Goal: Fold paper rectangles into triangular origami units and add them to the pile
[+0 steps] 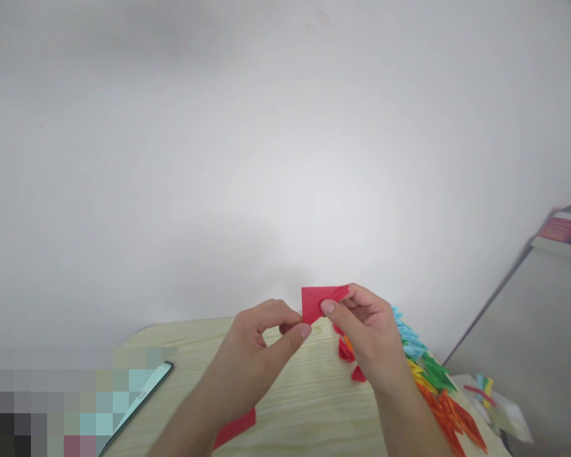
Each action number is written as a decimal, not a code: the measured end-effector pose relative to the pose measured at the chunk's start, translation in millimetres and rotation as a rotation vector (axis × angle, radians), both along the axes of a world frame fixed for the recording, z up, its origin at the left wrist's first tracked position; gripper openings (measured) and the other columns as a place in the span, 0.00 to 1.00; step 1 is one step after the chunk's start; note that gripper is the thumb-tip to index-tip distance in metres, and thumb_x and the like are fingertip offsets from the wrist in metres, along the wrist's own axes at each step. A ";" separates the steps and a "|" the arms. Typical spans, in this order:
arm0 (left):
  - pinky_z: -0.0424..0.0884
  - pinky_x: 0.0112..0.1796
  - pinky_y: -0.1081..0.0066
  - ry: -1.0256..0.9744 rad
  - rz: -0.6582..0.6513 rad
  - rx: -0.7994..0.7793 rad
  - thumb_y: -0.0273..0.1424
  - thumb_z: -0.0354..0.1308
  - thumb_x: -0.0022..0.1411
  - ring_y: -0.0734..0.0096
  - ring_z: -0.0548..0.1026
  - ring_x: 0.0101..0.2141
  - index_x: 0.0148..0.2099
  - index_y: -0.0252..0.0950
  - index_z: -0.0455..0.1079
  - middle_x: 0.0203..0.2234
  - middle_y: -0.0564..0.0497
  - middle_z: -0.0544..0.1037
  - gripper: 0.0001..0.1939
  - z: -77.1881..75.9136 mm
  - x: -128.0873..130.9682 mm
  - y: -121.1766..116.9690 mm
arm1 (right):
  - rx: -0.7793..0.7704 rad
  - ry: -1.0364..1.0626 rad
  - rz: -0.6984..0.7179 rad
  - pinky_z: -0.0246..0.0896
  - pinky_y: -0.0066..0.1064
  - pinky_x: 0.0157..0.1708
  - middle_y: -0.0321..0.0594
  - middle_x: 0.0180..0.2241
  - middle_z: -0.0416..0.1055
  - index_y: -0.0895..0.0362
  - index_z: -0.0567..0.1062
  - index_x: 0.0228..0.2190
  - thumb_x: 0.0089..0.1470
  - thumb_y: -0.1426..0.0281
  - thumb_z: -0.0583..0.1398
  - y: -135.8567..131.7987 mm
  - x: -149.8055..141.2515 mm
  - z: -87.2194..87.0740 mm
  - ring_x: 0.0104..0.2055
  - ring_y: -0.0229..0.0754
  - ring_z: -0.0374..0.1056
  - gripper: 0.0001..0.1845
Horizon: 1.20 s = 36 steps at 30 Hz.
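Note:
A small folded piece of red paper point(316, 298) is held up above the table, between my two hands. My left hand point(266, 346) pinches its lower left corner between thumb and finger. On the other side, my right hand point(366, 327) grips the paper with the thumb flat on its front and the fingers behind. Fold creases show on the paper's face. Below my left wrist lies another red paper piece point(238, 428), partly hidden by the arm. Several small red folded pieces point(346, 350) sit on the table beside my right hand.
The pale wooden table point(314, 406) stands against a white wall. Folded pieces in blue point(412, 336), green point(436, 373), yellow point(421, 376) and orange point(450, 416) line its right edge. A phone or tablet point(140, 403) stands at the left. A grey cabinet point(528, 330) is at right.

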<state>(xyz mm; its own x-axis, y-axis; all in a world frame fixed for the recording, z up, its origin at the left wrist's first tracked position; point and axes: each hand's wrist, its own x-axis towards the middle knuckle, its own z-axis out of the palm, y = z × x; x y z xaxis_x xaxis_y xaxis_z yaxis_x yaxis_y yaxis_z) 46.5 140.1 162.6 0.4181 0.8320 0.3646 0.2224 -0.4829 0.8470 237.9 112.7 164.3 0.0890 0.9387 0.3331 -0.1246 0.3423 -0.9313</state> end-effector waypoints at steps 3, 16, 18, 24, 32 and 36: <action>0.66 0.40 0.67 0.024 0.158 0.054 0.38 0.63 0.66 0.67 0.72 0.34 0.39 0.41 0.79 0.29 0.53 0.77 0.07 2.7 -3.8 -1.1 | 0.018 -0.147 -0.059 0.66 0.32 0.36 0.37 0.30 0.80 0.55 0.79 0.31 0.60 0.65 0.67 -1.5 2.6 1.1 0.32 0.40 0.72 0.08; 0.65 0.31 0.71 0.019 0.092 -0.012 0.34 0.62 0.67 0.72 0.70 0.27 0.41 0.43 0.79 0.24 0.57 0.75 0.04 0.7 -6.1 -8.8 | 0.400 -0.782 -0.188 0.64 0.37 0.43 0.36 0.35 0.78 0.52 0.79 0.32 0.54 0.79 0.65 -6.8 -14.7 -2.0 0.41 0.44 0.72 0.09; 0.68 0.32 0.71 -0.023 0.086 -0.031 0.35 0.63 0.67 0.71 0.74 0.30 0.41 0.42 0.78 0.28 0.55 0.79 0.04 0.9 -7.9 -8.6 | 0.406 -0.749 -0.214 0.64 0.36 0.41 0.37 0.35 0.76 0.52 0.79 0.32 0.55 0.77 0.66 -7.9 -12.8 -1.2 0.40 0.43 0.71 0.08; 0.76 0.39 0.72 -0.376 0.076 -0.123 0.34 0.68 0.65 0.70 0.80 0.35 0.43 0.40 0.77 0.31 0.52 0.83 0.06 9.3 -9.6 -9.6 | 0.218 -0.511 -0.320 0.61 0.34 0.34 0.31 0.29 0.64 0.46 0.80 0.47 0.54 0.70 0.71 -9.4 -1.6 2.6 0.31 0.39 0.64 0.19; 0.76 0.42 0.74 -0.588 -0.130 -0.165 0.28 0.67 0.66 0.71 0.80 0.38 0.44 0.41 0.78 0.33 0.51 0.83 0.05 5.7 -6.9 -8.8 | 0.068 0.021 0.110 0.69 0.33 0.39 0.37 0.36 0.82 0.50 0.81 0.42 0.56 0.69 0.72 -12.5 -1.3 6.8 0.37 0.40 0.75 0.11; 0.75 0.37 0.75 -0.565 -0.083 -0.136 0.26 0.72 0.60 0.72 0.79 0.35 0.42 0.40 0.78 0.33 0.51 0.82 0.09 6.4 -5.2 -12.3 | 0.111 -0.017 0.056 0.70 0.31 0.40 0.37 0.36 0.83 0.50 0.84 0.37 0.54 0.70 0.73 -13.3 1.7 4.4 0.38 0.40 0.76 0.08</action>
<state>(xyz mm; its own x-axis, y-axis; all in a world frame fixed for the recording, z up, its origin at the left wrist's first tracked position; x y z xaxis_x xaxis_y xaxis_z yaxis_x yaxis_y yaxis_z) 41.3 127.7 169.0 0.2557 0.8597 0.4423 -0.3160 -0.3580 0.8786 239.6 99.4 168.8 0.0311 0.8995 0.4359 -0.1310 0.4360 -0.8904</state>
